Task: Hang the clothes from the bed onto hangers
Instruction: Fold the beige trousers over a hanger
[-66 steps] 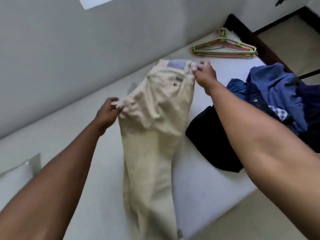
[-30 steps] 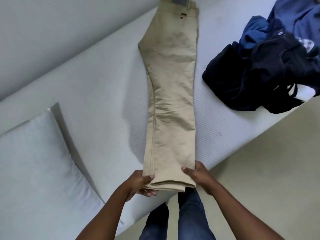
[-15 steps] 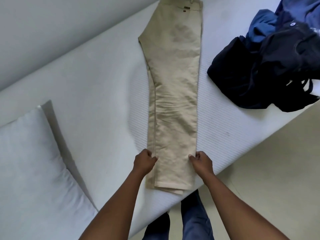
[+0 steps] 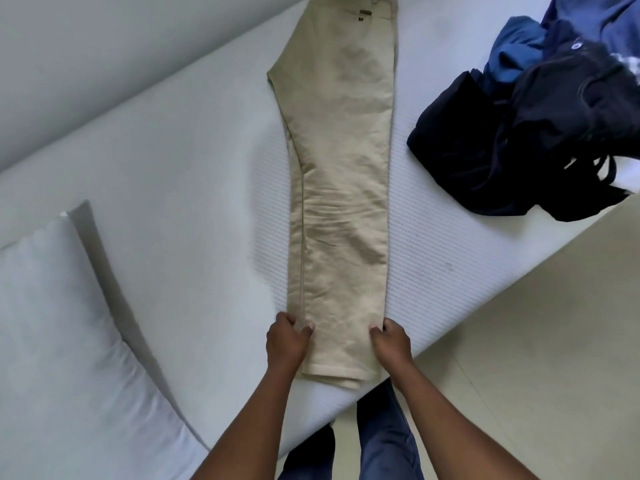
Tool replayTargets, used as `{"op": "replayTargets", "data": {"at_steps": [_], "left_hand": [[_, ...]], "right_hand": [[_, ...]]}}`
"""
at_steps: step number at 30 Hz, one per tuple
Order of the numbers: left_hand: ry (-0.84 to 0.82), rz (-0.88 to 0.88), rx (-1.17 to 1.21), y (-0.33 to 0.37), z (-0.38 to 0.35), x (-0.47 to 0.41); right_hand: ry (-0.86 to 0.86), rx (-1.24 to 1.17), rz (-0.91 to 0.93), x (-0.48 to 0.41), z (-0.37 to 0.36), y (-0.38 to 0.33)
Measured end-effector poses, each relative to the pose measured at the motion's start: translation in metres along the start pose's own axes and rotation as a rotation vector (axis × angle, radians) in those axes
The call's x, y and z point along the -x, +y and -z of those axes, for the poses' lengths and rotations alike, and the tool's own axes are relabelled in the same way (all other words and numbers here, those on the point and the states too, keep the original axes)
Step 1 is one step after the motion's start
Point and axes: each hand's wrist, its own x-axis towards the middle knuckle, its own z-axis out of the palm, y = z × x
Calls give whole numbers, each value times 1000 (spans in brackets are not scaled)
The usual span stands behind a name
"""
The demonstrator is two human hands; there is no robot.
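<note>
Pinching trousers (image 4: pixel 343 174): left hand (image 4: pixel 285 342), right hand (image 4: pixel 391 342); dark heap (image 4: pixel 502 147), perhaps shirts, nearby.

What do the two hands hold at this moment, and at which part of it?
Both hold the beige trousers near the hems: the left hand pinches the left edge of the legs, the right hand the right edge.

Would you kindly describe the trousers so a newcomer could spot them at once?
On the white bed, between the pillow and the heap of dark clothes, the beige trousers lie flat. The left hand and right hand grip their sides near the hems. They alone are pale and smoothed; the heap is crumpled.
</note>
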Motion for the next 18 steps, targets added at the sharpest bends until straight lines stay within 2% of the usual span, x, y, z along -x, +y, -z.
{"op": "replayTargets", "data": {"at_steps": [4, 9, 12, 15, 18], "left_hand": [[74, -20, -39, 3, -10, 11], [-72, 32, 72, -2, 5, 12], [-64, 60, 271, -8, 18, 25], [82, 58, 371, -19, 25, 43], [120, 55, 315, -31, 23, 48]], "right_hand": [[-43, -132, -25, 0, -2, 10], [-110, -325, -6, 13, -4, 5], [-149, -396, 12, 18, -5, 8], [-205, -353, 34, 26, -11, 9], [-134, -103, 84, 26, -25, 10]]}}
